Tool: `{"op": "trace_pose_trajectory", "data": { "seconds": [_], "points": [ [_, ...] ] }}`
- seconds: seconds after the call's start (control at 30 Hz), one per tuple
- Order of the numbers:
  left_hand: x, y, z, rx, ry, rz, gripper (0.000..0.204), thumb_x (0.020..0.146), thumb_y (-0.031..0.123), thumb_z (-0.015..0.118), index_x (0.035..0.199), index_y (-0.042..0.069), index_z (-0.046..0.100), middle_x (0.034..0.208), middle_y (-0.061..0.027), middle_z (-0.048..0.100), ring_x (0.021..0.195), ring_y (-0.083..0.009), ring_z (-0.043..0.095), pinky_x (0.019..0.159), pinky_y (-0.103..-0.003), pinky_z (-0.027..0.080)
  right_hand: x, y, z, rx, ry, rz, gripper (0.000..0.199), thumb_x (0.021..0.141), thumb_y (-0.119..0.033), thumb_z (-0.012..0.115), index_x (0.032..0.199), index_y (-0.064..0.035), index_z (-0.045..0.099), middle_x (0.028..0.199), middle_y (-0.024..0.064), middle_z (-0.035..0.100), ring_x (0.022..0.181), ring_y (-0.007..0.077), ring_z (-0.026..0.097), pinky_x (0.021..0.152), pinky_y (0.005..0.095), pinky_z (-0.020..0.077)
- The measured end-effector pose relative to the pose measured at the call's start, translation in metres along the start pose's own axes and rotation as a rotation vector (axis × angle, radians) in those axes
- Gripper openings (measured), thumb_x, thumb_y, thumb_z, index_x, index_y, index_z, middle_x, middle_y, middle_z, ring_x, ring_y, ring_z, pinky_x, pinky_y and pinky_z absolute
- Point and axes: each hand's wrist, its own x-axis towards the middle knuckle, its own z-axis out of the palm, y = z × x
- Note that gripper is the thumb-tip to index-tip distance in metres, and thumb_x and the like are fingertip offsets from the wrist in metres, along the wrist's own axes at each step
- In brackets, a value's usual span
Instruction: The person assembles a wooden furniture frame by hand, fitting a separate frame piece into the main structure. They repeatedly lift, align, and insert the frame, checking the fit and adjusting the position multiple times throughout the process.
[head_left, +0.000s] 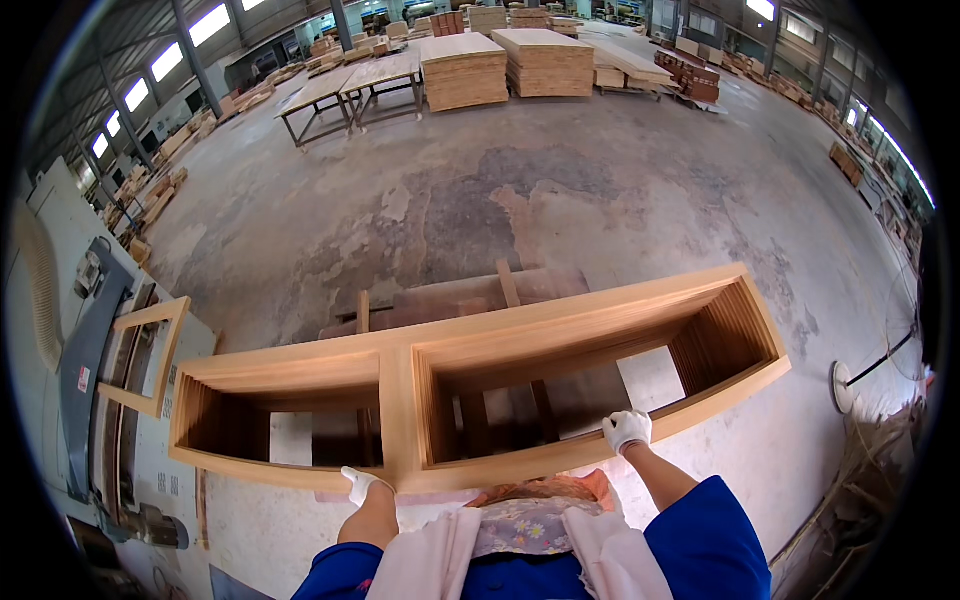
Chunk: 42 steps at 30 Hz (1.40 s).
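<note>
In front of me lies a stack of long pale-wood frames (401,405), each with a smaller opening on the left and a larger one on the right. Layered edges show along the inner walls. My left hand (362,485), in a white glove, grips the near rail close to the crossbar, its thumb along the wood and the other fingers partly hidden. Farther right, my gloved right hand (628,429) is closed over the near rail of the larger opening, fingers curled over its inner edge.
Beneath the stack are brown boards with wooden battens (508,284). At left, another wooden frame (155,350) rests against a grey machine (95,370) with a ribbed hose. Metal-legged tables (385,72) and board stacks (463,75) stand far off. A round-based stand (843,388) is at right.
</note>
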Motion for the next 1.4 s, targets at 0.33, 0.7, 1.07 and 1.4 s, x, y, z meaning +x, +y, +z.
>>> {"op": "trace_pose_trajectory", "data": {
  "seconds": [0.33,0.7,1.07,1.4],
  "points": [
    [0.004,-0.001,-0.003,0.043,-0.001,-0.014,0.090,0.085,0.079,0.047,0.087,-0.006,0.074,0.086,-0.0226,0.073,0.080,-0.0403,0.070,0.074,-0.047,0.058,0.000,0.003,0.005,0.046,0.052,0.000,0.032,0.084,-0.039,0.058,0.073,-0.0154,0.077,0.078,0.0126,0.072,0.083,0.0325,0.068,0.085,0.0440,0.0507],
    [-0.012,0.005,-0.015,0.024,-0.030,0.020,0.090,0.085,0.079,0.046,0.089,-0.007,0.074,0.087,-0.0227,0.073,0.081,-0.0408,0.070,0.074,-0.047,0.057,0.000,0.008,0.011,0.023,0.046,-0.005,0.033,0.085,-0.040,0.058,0.076,-0.0163,0.078,0.080,0.0088,0.074,0.084,0.0303,0.069,0.087,0.0414,0.0502],
    [0.004,-0.005,-0.002,0.026,-0.033,0.044,0.090,0.085,0.079,0.047,0.090,-0.007,0.074,0.089,-0.0234,0.073,0.082,-0.0413,0.069,0.075,-0.048,0.057,-0.001,0.005,0.004,0.025,0.043,0.009,0.032,0.085,-0.040,0.058,0.076,-0.0169,0.078,0.080,0.0104,0.073,0.084,0.0306,0.070,0.087,0.0416,0.0502],
    [0.003,-0.012,-0.012,-0.035,0.003,0.009,0.092,0.082,0.078,0.052,0.103,-0.010,0.068,0.104,-0.0299,0.069,0.094,-0.0410,0.069,0.082,-0.050,0.056,0.006,-0.004,0.001,0.036,-0.023,-0.061,0.035,0.087,-0.039,0.054,0.074,-0.0147,0.076,0.085,0.0100,0.073,0.088,0.0321,0.067,0.087,0.0443,0.0495]
  ]
}}
